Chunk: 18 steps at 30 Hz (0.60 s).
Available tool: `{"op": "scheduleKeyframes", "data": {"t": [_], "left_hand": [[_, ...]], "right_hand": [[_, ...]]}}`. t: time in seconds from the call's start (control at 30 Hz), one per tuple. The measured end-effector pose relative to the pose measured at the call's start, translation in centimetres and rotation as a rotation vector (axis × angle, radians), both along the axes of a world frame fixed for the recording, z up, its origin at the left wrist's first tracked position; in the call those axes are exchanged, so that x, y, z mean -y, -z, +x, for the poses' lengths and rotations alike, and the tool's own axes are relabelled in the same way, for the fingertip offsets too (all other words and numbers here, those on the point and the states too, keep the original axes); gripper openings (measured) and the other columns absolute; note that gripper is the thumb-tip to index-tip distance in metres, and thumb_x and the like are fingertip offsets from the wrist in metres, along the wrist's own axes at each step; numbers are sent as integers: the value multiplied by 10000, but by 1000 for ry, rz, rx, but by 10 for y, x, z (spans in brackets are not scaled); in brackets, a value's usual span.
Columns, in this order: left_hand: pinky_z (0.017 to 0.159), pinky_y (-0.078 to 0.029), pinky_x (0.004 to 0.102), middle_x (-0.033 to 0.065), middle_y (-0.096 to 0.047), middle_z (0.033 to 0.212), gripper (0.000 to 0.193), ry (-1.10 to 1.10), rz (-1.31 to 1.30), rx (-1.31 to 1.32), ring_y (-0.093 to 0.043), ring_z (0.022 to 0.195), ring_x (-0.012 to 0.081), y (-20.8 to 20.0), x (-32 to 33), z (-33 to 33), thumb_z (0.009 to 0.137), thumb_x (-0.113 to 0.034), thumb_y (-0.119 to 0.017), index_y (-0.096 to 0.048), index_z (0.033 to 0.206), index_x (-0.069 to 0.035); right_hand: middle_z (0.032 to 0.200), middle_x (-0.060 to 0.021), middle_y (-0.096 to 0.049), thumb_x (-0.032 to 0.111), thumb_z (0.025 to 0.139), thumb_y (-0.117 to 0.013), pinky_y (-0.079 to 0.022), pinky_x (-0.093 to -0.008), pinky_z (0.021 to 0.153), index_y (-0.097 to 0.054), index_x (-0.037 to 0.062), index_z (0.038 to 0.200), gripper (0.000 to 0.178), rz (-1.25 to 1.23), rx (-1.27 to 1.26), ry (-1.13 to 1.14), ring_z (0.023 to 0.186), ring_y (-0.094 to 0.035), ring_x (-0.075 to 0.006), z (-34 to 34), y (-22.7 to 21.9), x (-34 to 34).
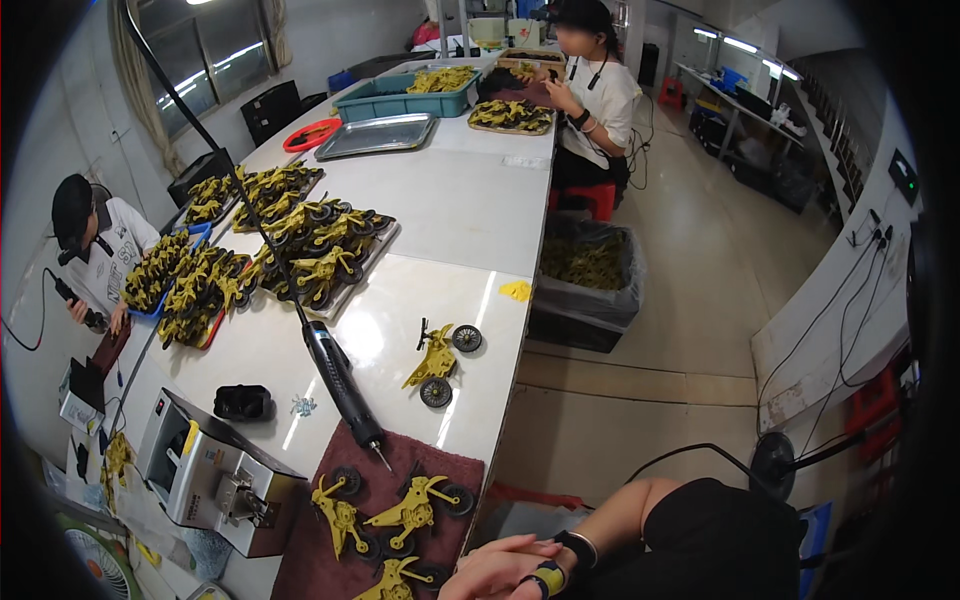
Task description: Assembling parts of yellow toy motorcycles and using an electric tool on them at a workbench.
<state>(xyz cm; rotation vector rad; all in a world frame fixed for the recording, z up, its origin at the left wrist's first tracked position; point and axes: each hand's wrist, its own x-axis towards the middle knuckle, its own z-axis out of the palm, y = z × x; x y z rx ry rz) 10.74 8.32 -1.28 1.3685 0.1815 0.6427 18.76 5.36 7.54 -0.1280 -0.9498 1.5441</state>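
At the lower edge, my right hand (515,552) reaches in from the right, a dark band and a pale ring on its wrist. Its fingers lie loosely stretched, with nothing visible in them. My left hand seems to lie against it, mostly cut off by the picture's edge, so its fingers cannot be made out. A yellow-and-black band or part (548,578) shows beside the right wrist. Nearest to the hands, yellow toy motorcycles (412,510) with black wheels rest on a dark red cloth (315,545). Above the cloth hangs a black electric screwdriver (342,385), its bit pointing down.
A single toy motorcycle (434,358) lies farther up the white table. Left of the screwdriver are small screws (303,406), a black tray (243,403) and a screw feeder (220,480). Trays piled with motorcycles (325,250) stand beyond. Two co-workers sit around the table; a lined bin (625,290) stands right.
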Motion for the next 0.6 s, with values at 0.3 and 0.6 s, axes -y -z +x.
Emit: {"op": "scheduleKeyframes", "data": {"t": [0.3,0.6], "left_hand": [[786,-433,324,104,-589,1004,324,25,54,62,-567,893,210,19,-5,-9,773,-162,-639,-550,1037,3],[752,-439,321,97,-599,971,277,80,109,138,-574,854,206,42,-8,-12,747,-115,-663,-578,984,2]], "right_hand": [[988,-169,-637,382,869,-553,-503,-287,648,-559,-66,1084,497,6,83,-48,778,-638,-209,5,2,-3],[892,-149,-657,356,853,-582,-503,-273,615,-593,-75,1014,460,-21,320,-170,713,-636,-195,17,9,-10]]}}
